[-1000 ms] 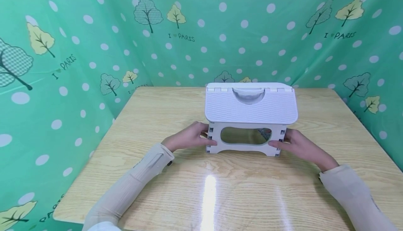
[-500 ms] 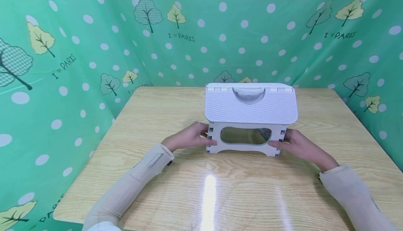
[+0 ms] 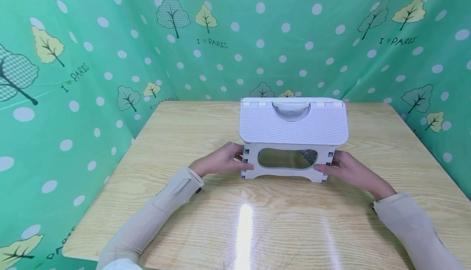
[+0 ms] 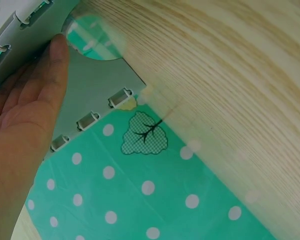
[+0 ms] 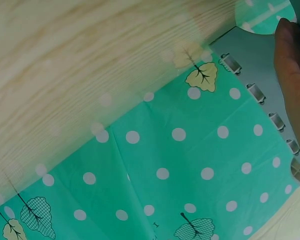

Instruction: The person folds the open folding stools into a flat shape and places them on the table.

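A white plastic folding stool (image 3: 293, 133) stands on the table, partly folded, with its textured top bent to a ridge and the front half sloping down. A handle cutout (image 3: 292, 112) lies at the ridge. My left hand (image 3: 220, 162) grips the left edge of the front leg panel (image 3: 287, 172), thumb on its face and fingers behind. At the right edge my right hand (image 3: 347, 171) holds the same panel likewise. Fingertips behind it are mostly hidden in the head view. Each wrist view shows a hand against the leg panels, with hinge slots (image 4: 88, 121) along an edge.
The wood-grain table (image 3: 191, 229) extends around the stool on all sides. Behind it and along the left hangs a green dotted curtain (image 3: 206, 61) printed with trees. A light reflection (image 3: 243, 233) shines on the near tabletop.
The ridge of the stool's top sits very slightly lower than before. Both hands keep their hold and show no visible movement.
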Demonstrator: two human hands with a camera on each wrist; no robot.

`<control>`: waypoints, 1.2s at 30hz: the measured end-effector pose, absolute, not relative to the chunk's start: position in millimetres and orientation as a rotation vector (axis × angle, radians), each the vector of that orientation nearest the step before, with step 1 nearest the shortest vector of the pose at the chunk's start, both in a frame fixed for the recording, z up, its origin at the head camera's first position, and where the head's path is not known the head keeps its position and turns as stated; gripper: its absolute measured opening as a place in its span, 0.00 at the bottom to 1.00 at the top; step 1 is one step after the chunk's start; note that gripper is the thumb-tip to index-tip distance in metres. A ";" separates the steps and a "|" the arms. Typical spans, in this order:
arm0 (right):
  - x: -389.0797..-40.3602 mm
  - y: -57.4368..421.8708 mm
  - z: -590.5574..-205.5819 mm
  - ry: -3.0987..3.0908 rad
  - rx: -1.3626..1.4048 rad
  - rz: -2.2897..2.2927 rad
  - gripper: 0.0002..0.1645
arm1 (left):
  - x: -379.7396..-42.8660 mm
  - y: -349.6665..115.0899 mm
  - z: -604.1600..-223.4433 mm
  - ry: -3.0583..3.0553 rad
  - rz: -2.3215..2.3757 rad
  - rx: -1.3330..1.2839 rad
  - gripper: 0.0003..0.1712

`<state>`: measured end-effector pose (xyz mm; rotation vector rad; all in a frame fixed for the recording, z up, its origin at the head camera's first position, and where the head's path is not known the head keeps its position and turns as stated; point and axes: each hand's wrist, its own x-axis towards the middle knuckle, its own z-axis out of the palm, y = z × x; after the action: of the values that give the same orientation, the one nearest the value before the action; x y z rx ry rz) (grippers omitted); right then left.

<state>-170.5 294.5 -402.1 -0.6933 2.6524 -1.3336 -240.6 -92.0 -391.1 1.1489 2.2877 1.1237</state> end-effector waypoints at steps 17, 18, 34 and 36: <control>-169.6 293.5 -401.5 2.631 -0.692 -1.351 0.18 | -241.0 -92.5 -391.3 2.283 1.110 1.150 0.20; -169.6 293.6 -401.6 2.629 -0.691 -1.352 0.18 | -241.1 -92.5 -391.4 2.282 1.111 1.150 0.20; -172.0 296.3 -405.4 2.622 -0.718 -1.361 0.15 | -241.0 -92.9 -393.1 2.267 1.116 1.131 0.21; -171.8 296.1 -404.9 2.621 -0.720 -1.364 0.14 | -240.6 -92.8 -392.9 2.265 1.116 1.126 0.21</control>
<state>-171.8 296.1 -404.9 -0.7204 2.6210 -1.3645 -240.6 -92.8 -392.9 1.1257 2.2655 1.1159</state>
